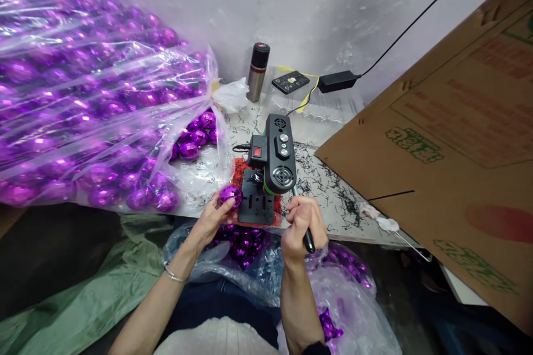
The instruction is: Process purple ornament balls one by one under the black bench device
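Note:
My left hand [214, 212] holds a shiny purple faceted ball [231, 195] between thumb and fingers, at the left edge of a slotted black base plate [251, 208]. My right hand [305, 226] is closed in a fist around a black-handled rod [308, 242]. Its thin shaft runs up beside the front end of a black machine [280, 152] with round grilles and silver buttons; whether the two are joined is hidden. A box with a red switch [257, 152] sits on the machine's left side. A red mat [238, 172] lies under the base plate.
A big clear bag of purple balls [104, 100] covers the left. Behind the machine stand a flask [258, 72], a dark card-like object [290, 82] and a power adapter [338, 81]. A cardboard box [433, 138] leans on the right. Black scraps [353, 205] litter the table. Plastic bags [350, 305] lie below the edge.

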Available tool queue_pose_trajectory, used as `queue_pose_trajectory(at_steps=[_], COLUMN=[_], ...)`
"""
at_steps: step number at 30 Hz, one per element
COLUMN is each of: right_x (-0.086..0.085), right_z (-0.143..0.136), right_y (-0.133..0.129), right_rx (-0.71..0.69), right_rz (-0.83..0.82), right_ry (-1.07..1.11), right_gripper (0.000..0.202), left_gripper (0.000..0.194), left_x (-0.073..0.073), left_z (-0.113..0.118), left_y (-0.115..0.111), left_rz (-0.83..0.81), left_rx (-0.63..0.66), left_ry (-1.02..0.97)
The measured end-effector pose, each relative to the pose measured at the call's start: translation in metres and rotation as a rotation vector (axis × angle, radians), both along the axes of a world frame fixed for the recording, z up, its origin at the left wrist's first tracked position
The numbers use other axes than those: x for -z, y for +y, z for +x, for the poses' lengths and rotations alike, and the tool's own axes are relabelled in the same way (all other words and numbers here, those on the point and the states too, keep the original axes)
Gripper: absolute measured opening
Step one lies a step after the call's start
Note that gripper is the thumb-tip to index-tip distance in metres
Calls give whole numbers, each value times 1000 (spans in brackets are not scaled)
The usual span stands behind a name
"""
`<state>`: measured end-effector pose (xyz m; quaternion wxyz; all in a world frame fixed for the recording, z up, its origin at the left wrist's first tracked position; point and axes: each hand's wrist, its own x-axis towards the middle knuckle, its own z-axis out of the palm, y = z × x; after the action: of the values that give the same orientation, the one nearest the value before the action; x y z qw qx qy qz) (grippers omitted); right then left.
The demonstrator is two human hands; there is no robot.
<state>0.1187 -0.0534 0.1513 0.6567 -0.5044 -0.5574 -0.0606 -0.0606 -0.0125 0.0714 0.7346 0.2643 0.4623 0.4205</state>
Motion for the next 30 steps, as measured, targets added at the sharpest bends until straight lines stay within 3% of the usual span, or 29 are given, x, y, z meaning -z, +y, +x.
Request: queue_pose_trajectory(at_steps=[6,9,14,19,30], right_x=[-2,-2,-1,-2,-1], right_z=[-1,-1,0,1,2], right_y=[0,0,-1,-1,-2], right_rx=[-10,-14,-33,-21,-17], right_rz=[2,8,8,8,-1], right_ry=[4,10,8,-36,-36], right_gripper=[41,40,38,38,38], left_gripper=[78,73,81,66,57], left_x=[4,11,25,33,43], left_z=[2,9,27,38,38], left_y=[3,6,9,10,10], left_rz=[45,149,385,596,1004], left_rx=[32,19,40,93,204], left_ry=[-76,93,373,654,793])
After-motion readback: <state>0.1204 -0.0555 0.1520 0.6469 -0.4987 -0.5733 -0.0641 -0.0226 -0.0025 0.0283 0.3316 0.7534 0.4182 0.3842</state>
